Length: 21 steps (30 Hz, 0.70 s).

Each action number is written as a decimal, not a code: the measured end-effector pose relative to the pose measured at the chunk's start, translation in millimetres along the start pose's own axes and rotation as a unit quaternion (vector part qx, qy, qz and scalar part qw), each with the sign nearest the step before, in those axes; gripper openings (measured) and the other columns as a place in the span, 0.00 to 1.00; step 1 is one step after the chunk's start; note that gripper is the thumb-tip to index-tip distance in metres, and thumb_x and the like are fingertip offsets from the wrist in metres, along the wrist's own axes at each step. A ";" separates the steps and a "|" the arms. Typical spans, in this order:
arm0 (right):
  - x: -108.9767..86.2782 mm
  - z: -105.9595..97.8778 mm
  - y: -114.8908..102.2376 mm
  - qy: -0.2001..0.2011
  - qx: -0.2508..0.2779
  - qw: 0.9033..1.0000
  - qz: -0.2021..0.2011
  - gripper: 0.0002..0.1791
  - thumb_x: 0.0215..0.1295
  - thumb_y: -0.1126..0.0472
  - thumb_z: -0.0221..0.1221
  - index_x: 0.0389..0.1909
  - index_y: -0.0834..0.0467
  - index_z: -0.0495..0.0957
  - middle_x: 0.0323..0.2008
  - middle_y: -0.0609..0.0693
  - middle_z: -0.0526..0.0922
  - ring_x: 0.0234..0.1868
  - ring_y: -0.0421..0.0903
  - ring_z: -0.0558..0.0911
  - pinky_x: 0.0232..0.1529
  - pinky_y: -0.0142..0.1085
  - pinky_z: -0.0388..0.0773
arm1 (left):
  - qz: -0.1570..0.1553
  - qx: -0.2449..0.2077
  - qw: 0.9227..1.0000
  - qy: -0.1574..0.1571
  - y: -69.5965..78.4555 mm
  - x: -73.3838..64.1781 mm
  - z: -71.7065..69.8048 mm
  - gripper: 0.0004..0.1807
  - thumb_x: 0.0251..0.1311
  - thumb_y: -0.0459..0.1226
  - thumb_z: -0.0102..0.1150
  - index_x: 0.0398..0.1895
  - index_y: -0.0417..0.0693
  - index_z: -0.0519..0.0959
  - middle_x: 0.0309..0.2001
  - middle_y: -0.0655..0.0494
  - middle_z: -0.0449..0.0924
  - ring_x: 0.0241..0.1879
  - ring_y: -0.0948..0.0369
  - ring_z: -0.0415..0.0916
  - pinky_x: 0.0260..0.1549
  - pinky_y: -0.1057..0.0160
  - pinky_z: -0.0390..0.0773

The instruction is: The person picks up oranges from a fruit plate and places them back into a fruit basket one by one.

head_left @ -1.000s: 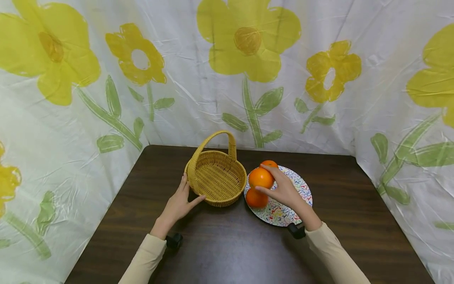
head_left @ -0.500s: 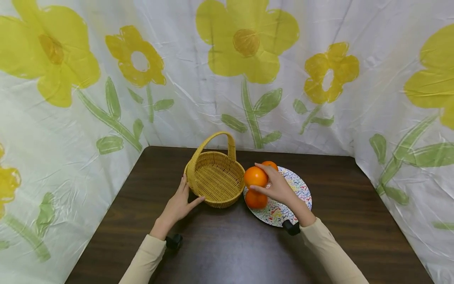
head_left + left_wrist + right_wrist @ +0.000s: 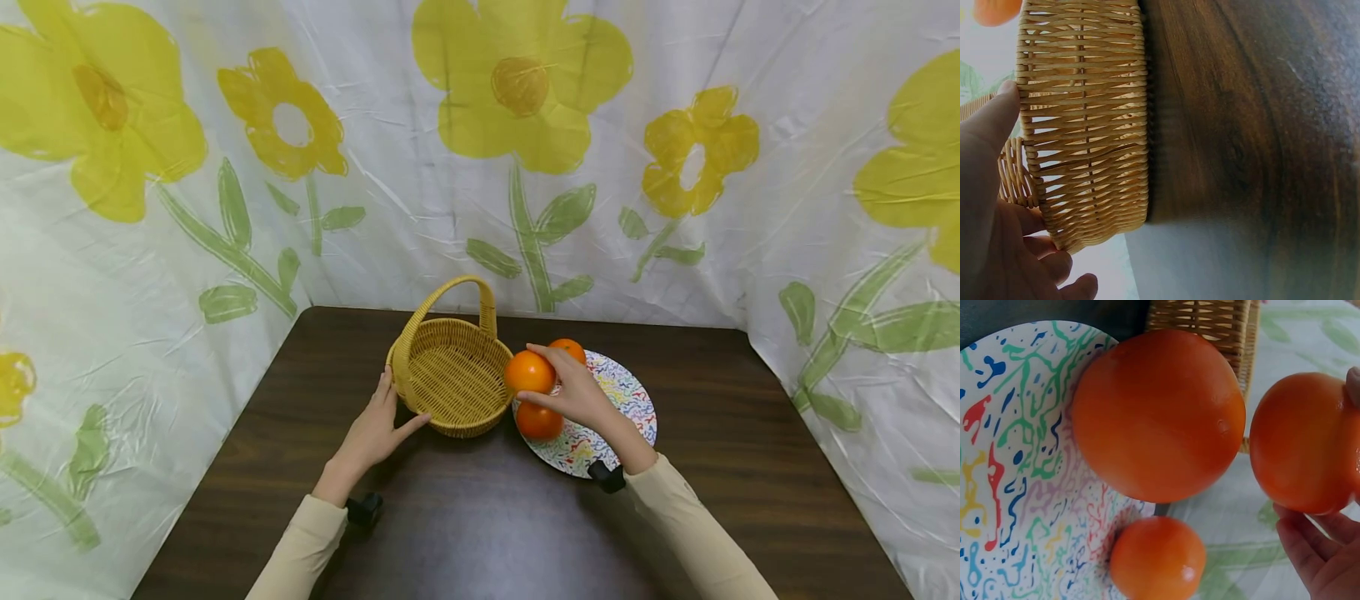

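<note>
My right hand [image 3: 577,396] grips a glossy orange fruit [image 3: 530,372] between thumb and fingers, held up beside the basket's right rim. In the right wrist view the held fruit [image 3: 1304,444] sits at the right edge. Two more fruits lie on the patterned plate [image 3: 630,400]: the front fruit [image 3: 539,422] below my hand, the back fruit [image 3: 569,348] partly hidden behind it. My left hand [image 3: 371,433] rests on the left side of the yellow wicker basket [image 3: 457,383], fingers and thumb spread. In the left wrist view the thumb [image 3: 1004,103] touches the rim.
The basket's tall arched handle [image 3: 450,287] rises over it, and nothing lies inside. The plate stands close to the basket's right on a dark wooden table [image 3: 480,525]. A white curtain [image 3: 405,217] with yellow flowers hangs behind the table and along its sides.
My right hand has moved left with the orange fruit, from over the plate toward the basket's right rim. My left hand stays on the basket.
</note>
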State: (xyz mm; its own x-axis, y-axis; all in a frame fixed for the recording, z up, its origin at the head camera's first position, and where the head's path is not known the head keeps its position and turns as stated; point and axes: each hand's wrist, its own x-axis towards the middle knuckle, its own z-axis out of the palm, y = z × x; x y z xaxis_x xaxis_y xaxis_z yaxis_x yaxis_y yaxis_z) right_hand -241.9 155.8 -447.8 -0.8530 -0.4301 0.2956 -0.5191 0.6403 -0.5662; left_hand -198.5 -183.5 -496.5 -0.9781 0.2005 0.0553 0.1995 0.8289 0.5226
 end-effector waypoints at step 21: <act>12.6 0.4 -7.8 -0.017 -0.014 1.000 0.001 0.42 0.50 0.36 0.62 0.66 0.43 0.62 0.60 0.49 0.69 0.48 0.46 0.77 0.42 0.42 0.77 | 0.005 0.019 1.000 0.004 -0.3 -0.3 -0.6 0.53 0.56 0.66 0.46 0.73 0.40 0.42 0.73 0.41 0.31 0.71 0.44 0.42 0.57 0.43 0.64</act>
State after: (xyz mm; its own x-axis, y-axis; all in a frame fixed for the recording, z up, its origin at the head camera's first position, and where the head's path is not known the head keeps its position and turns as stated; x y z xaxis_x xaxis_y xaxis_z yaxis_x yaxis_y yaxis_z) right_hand -248.5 145.1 -440.0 -0.8517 -0.4498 0.2688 -0.5196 0.6586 -0.5443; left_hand -198.3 -184.1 -496.2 -0.9764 0.2051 0.0680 0.2118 0.8464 0.4886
